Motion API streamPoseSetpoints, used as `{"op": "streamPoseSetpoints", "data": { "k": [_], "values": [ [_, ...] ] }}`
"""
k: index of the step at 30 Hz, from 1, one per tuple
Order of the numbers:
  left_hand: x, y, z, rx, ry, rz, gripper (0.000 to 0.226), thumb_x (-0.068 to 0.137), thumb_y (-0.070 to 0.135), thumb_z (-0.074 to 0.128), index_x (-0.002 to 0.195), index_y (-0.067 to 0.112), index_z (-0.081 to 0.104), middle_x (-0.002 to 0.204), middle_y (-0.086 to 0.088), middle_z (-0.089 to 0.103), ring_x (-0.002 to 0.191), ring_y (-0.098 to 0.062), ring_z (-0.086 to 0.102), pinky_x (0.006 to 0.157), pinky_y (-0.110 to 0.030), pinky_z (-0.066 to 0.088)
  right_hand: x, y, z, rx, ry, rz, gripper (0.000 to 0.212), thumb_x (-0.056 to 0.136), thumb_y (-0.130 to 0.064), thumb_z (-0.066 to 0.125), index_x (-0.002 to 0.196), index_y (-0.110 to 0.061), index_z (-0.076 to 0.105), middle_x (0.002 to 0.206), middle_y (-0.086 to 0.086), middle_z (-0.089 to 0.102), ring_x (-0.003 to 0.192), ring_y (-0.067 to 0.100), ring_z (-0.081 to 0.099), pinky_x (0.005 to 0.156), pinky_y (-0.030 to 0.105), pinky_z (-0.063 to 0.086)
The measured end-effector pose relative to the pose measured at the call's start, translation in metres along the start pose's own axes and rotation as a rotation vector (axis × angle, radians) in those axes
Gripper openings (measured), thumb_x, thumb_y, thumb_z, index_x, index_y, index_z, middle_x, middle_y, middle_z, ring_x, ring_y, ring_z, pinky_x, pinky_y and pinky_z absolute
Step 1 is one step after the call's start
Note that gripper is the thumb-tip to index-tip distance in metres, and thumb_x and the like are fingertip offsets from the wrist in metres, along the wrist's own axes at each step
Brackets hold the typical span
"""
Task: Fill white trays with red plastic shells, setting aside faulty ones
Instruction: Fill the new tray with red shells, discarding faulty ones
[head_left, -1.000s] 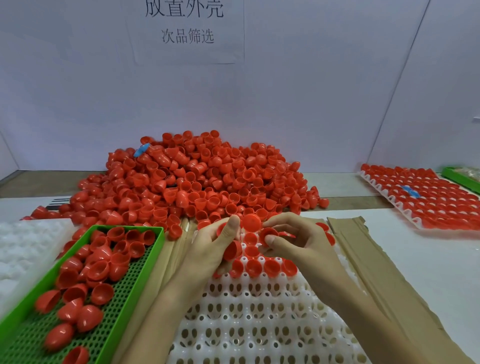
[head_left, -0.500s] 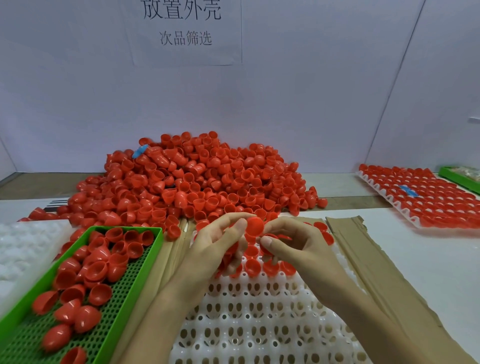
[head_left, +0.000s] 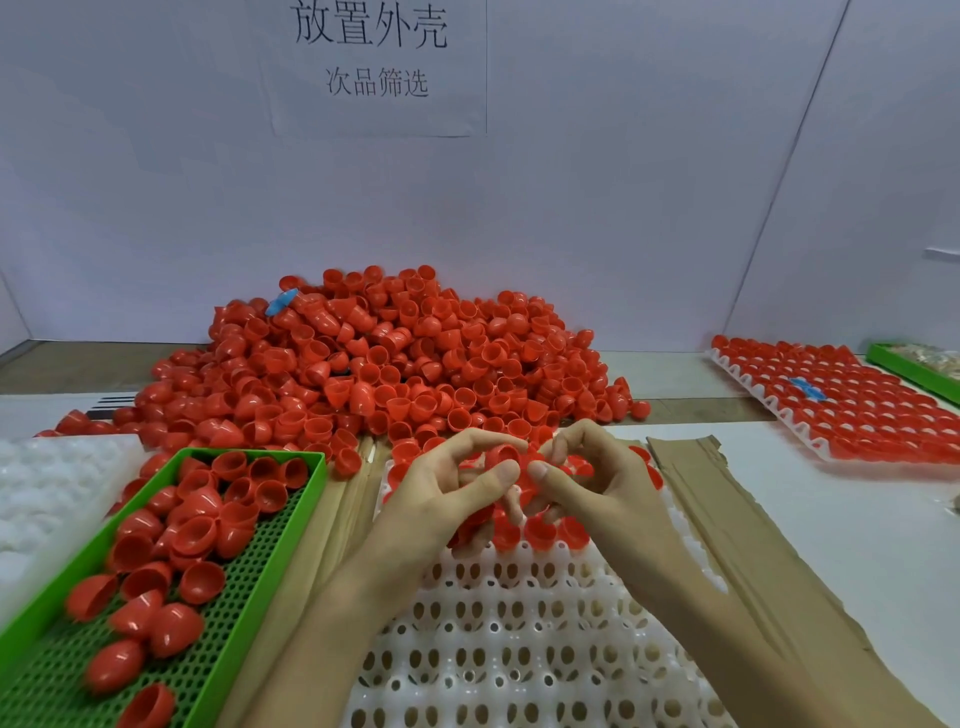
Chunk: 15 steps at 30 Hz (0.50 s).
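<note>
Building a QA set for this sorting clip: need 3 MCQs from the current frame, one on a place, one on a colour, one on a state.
1. Where does the green bin sit relative to the white tray under the hands?
A. To the person's left
B. To the person's right
C. Behind the pile

2. What colour is the odd piece atop the pile of red shells?
A. Yellow
B. Blue
C. Black

3. What state is the white tray under the hands in?
A. Completely full
B. Only far rows filled
C. Flipped upside down

Answers:
1. A, the green bin lies left of the left hand.
2. B, a blue piece shows near the pile's upper left.
3. B, red shells sit only near the right hand; nearer cells are bare.
</note>
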<state>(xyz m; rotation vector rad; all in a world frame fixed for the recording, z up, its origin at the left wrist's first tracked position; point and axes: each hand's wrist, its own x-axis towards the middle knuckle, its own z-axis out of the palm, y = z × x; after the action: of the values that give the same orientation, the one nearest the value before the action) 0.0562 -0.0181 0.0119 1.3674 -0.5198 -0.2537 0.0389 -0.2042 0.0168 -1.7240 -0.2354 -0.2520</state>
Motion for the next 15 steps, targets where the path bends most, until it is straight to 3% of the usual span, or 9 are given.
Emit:
{"op": "streamPoseSetpoints", "data": {
  "k": [3, 5, 7, 8, 11, 12, 15],
  "values": [
    [-0.001, -0.003, 0.003, 0.088, 0.040, 0.068, 0.024, 0.091, 0.028, 0.069, 0.115, 0.026, 0.070, 0.077, -0.005, 0.072, 0.054, -0.008, 0.060, 0.050, -0.015, 0.045, -0.001, 0.001, 0.003, -0.062, -0.048, -0.024, 0.004, 0.092, -0.030, 0.071, 0.089, -0.027, 0.072, 0.083, 0.002, 0.074, 0.075, 0.023, 0.075, 0.073, 0.040, 0.063],
    [-0.002, -0.004, 0.004, 0.126, 0.001, 0.082, 0.026, 0.092, 0.028, 0.069, 0.118, 0.027, 0.070, 0.084, -0.004, 0.075, 0.067, -0.008, 0.070, 0.059, -0.015, 0.051, -0.002, 0.001, 0.004, -0.072, -0.082, 0.016, 0.009, 0.092, -0.025, 0.071, 0.091, -0.034, 0.073, 0.081, 0.002, 0.075, 0.075, 0.020, 0.075, 0.076, 0.035, 0.063],
    [-0.002, -0.003, 0.004, 0.195, -0.046, 0.078, 0.028, 0.093, 0.031, 0.067, 0.121, 0.033, 0.069, 0.093, -0.005, 0.077, 0.082, -0.014, 0.074, 0.069, -0.018, 0.054, -0.003, -0.002, 0.003, -0.070, -0.109, 0.012, 0.015, 0.093, -0.017, 0.070, 0.092, -0.031, 0.075, 0.079, 0.006, 0.075, 0.072, 0.020, 0.074, 0.074, 0.033, 0.061],
    [-0.002, -0.003, 0.004, 0.208, -0.064, 0.076, 0.029, 0.094, 0.033, 0.066, 0.123, 0.036, 0.069, 0.091, -0.004, 0.076, 0.080, -0.014, 0.072, 0.067, -0.018, 0.054, -0.003, -0.005, -0.001, -0.073, -0.112, 0.000, 0.014, 0.093, -0.015, 0.070, 0.092, -0.028, 0.076, 0.079, 0.006, 0.075, 0.072, 0.022, 0.074, 0.072, 0.033, 0.061],
    [-0.001, -0.002, 0.004, 0.165, -0.064, 0.063, 0.030, 0.098, 0.037, 0.058, 0.128, 0.038, 0.065, 0.071, -0.004, 0.066, 0.061, -0.017, 0.056, 0.055, -0.022, 0.046, 0.004, -0.020, -0.022, -0.192, -0.078, -0.023, 0.009, 0.095, -0.021, 0.068, 0.093, -0.025, 0.076, 0.079, 0.000, 0.077, 0.073, 0.013, 0.073, 0.061, 0.013, 0.055],
    [-0.001, -0.002, 0.004, 0.147, -0.040, 0.055, 0.029, 0.099, 0.039, 0.056, 0.126, 0.036, 0.066, 0.068, -0.003, 0.062, 0.060, -0.017, 0.053, 0.054, -0.023, 0.045, 0.008, -0.023, -0.031, -0.223, -0.070, -0.033, 0.008, 0.095, -0.021, 0.067, 0.094, -0.023, 0.075, 0.079, 0.001, 0.077, 0.074, 0.012, 0.074, 0.065, 0.015, 0.057],
    [0.002, 0.000, 0.004, 0.032, 0.037, 0.010, 0.033, 0.098, 0.042, 0.051, 0.119, 0.024, 0.068, 0.070, -0.001, 0.052, 0.061, -0.015, 0.049, 0.055, -0.024, 0.044, 0.018, -0.026, -0.056, -0.381, -0.078, -0.040, 0.009, 0.093, -0.025, 0.068, 0.090, -0.029, 0.075, 0.087, -0.002, 0.075, 0.080, 0.019, 0.073, 0.079, 0.044, 0.061]
  ]
}}
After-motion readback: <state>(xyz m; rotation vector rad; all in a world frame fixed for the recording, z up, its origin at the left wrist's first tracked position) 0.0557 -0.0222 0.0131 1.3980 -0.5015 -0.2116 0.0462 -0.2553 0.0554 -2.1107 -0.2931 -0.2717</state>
